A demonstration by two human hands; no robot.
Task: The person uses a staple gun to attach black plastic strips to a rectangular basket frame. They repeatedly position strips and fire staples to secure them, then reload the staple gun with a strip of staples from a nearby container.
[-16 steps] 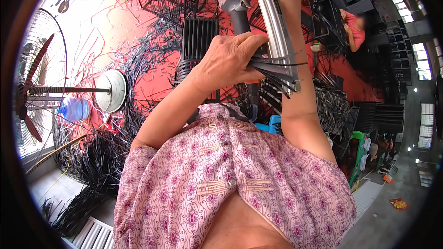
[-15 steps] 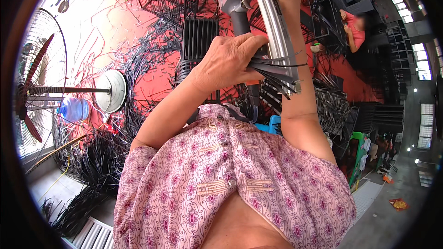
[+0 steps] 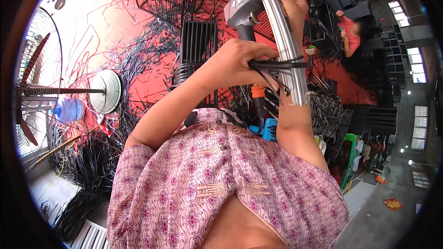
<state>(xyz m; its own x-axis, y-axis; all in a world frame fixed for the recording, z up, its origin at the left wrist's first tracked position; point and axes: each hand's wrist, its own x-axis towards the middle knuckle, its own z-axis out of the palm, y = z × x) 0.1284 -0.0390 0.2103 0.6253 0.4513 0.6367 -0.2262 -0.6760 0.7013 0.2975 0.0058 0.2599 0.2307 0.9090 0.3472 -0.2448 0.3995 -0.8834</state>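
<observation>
The person holds a grey staple gun (image 3: 247,9) raised before the chest, above the red floor (image 3: 147,78). The right hand (image 3: 288,0) grips its upper end, fingers closed around the long silver magazine rail (image 3: 288,50). The left hand (image 3: 235,62) has its fingers pinched together on a bundle of thin black strips (image 3: 277,67), pressed across the rail. The step in hand appears to be seating the strips against the tool; the next move likely calls for steady alignment.
</observation>
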